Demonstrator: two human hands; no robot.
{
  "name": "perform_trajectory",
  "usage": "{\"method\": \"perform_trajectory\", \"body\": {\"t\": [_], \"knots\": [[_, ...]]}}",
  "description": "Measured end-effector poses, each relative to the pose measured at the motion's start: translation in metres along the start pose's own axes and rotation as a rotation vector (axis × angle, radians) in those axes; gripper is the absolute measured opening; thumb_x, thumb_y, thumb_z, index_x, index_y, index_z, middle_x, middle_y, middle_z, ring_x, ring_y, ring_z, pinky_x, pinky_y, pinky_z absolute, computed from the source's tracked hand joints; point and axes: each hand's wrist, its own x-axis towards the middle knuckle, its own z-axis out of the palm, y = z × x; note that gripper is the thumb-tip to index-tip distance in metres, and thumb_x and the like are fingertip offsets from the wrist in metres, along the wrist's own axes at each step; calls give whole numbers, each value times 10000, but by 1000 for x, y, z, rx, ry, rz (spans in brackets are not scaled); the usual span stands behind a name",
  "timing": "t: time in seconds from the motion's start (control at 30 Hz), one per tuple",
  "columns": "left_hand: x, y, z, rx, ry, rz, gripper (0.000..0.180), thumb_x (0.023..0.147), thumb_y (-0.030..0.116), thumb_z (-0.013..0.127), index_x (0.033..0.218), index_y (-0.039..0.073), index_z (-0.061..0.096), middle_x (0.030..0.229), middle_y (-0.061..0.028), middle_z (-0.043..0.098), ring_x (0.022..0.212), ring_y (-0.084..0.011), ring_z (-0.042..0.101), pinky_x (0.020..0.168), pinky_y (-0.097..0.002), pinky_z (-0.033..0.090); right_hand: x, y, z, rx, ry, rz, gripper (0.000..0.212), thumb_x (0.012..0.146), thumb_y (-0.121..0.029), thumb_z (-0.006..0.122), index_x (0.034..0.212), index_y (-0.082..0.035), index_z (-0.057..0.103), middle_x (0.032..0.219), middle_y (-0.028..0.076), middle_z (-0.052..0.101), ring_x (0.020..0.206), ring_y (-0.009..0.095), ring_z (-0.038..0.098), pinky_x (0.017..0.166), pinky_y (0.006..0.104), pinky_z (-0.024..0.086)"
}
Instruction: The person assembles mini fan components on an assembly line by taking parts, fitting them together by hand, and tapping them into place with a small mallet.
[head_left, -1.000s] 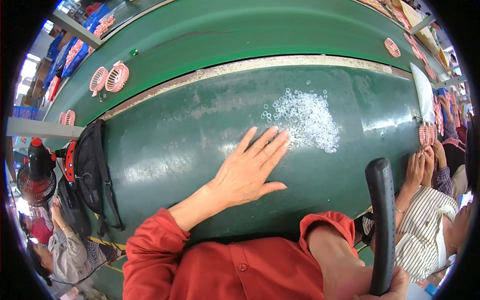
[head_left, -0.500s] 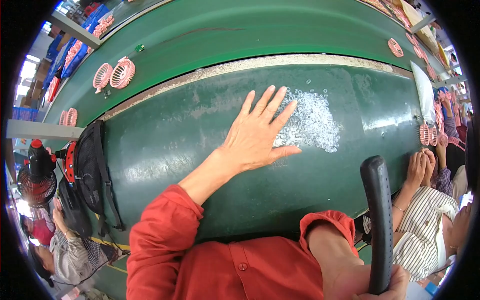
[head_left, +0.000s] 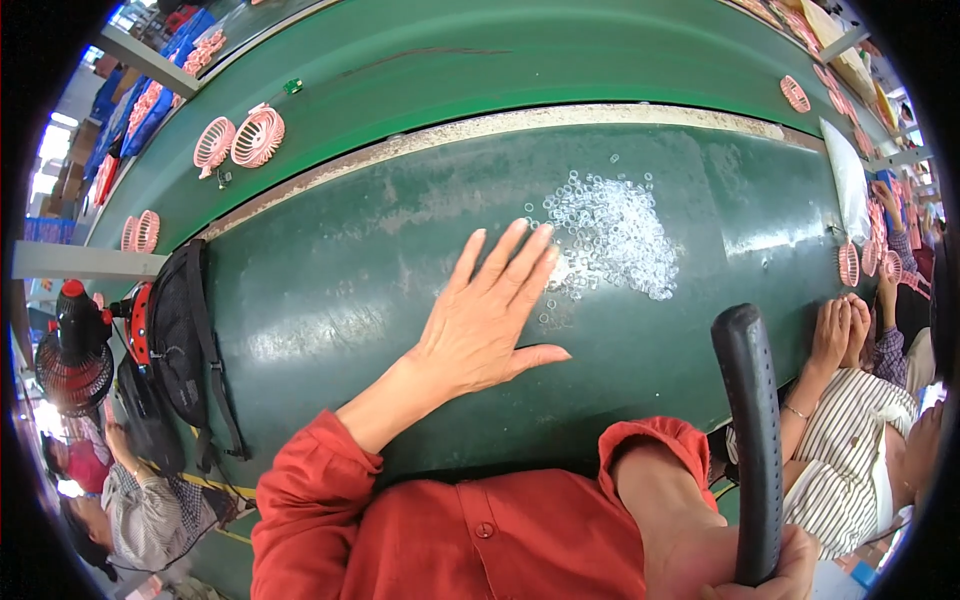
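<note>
My left hand (head_left: 485,320) lies palm down over the dark green table (head_left: 330,390), its fingers spread. Its fingertips are at the near-left edge of a loose pile of small clear rings (head_left: 615,240). At the lower right, my right hand (head_left: 770,565) is closed around the lower end of a black, slightly curved handle (head_left: 750,430) with rows of small dots. The handle stands up in front of that hand and hides part of its fingers.
Beyond the table runs a green conveyor belt (head_left: 430,80) with pink round grilles (head_left: 258,137) and a small green circuit board (head_left: 292,86). At left are a black backpack (head_left: 183,350) and a black fan (head_left: 75,345). A co-worker in stripes (head_left: 845,460) sits at right.
My left hand has drawn back toward me and slightly left, uncovering more of the rings; a few now lie apart by its fingers. The grilles on the belt have shifted slightly right.
</note>
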Motion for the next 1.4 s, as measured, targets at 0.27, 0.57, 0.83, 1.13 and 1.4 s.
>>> {"method": "perform_trajectory", "body": {"t": [0.27, 0.57, 0.83, 1.13, 1.4], "knots": [[-15, -3, -6, 29, 10, -125, 974, 834, 631, 598, 1448, -76, 329, 1555, -212, 260, 1459, -363, 215, 1179, -520, 169, 1, 1, 3, -55, 27, -75, 250, 752, -55, 676, 722, -104, 432, 547, -112, 389, 420, 3, 391, 389, 179, 323], [-17, 11, -3, 32, -48, -91, 982, 838, 623, 595, 1473, -57, 282, 1559, -223, 247, 1456, -373, 221, 1168, -527, 183, 4, -13, 1, -194, 23, 94, 240, 743, -59, 670, 723, -103, 434, 551, -103, 405, 414, 7, 392, 387, 182, 326], [-17, 8, 0, 29, 53, -167, 928, 860, 582, 600, 1464, -56, 303, 1552, -221, 263, 1439, -370, 256, 1156, -506, 214, 7, 11, 6, -495, 291, -480, 273, 743, -37, 666, 683, -113, 411, 550, -103, 393, 422, 6, 385, 399, 181, 328], [-19, 10, 1, 38, 36, -155, 889, 855, 538, 629, 1446, -55, 331, 1537, -220, 291, 1419, -371, 293, 1152, -508, 230, 0, 4, 5, -19, 0, -22, 328, 744, -41, 683, 639, -129, 385, 529, -105, 367, 419, 4, 366, 402, 179, 333], [-18, 11, 3, 54, 81, -157, 849, 884, 541, 602, 1417, -79, 374, 1524, -227, 307, 1408, -366, 306, 1156, -501, 236, 1, -7, 4, -59, -5, -10, 334, 762, -44, 677, 629, -122, 380, 520, -97, 383, 404, 11, 376, 390, 177, 334]]}}
